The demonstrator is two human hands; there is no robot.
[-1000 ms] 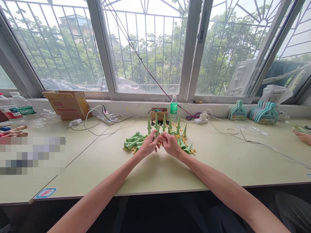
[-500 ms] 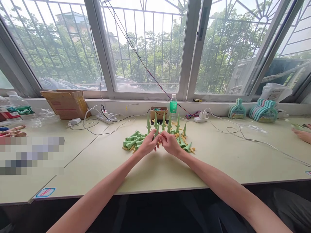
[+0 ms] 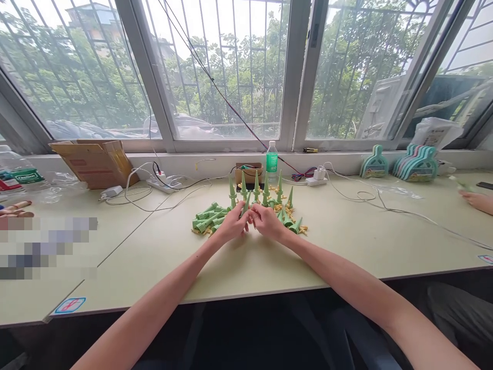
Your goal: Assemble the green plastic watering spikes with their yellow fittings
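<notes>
My left hand [image 3: 232, 224] is closed around a green cone-shaped spike [image 3: 247, 201], its tip pointing up. Against the lower part of that spike, my right hand [image 3: 268, 222] pinches its fingers together. Whatever lies in the right fingertips is hidden. Behind both hands, several green spikes [image 3: 265, 191] stand upright on the table. A heap of green tubular pieces [image 3: 210, 218] lies beside my left hand. Small yellow pieces [image 3: 304, 229] are scattered by more green cones [image 3: 296, 226] to the right of my right hand.
Behind the spikes are a small cardboard box [image 3: 242, 177] and a green-labelled bottle [image 3: 271, 158]. A larger carton [image 3: 92, 164] stands back left. Cables and a power strip [image 3: 316, 178] run along the windowsill. Teal fan-shaped items [image 3: 416, 165] and another person's hand [image 3: 477, 201] are at right.
The camera view has shifted slightly. Both hands stay together at the green spike, with only small finger movement. A dark flat object shows beyond the other person's hand.
</notes>
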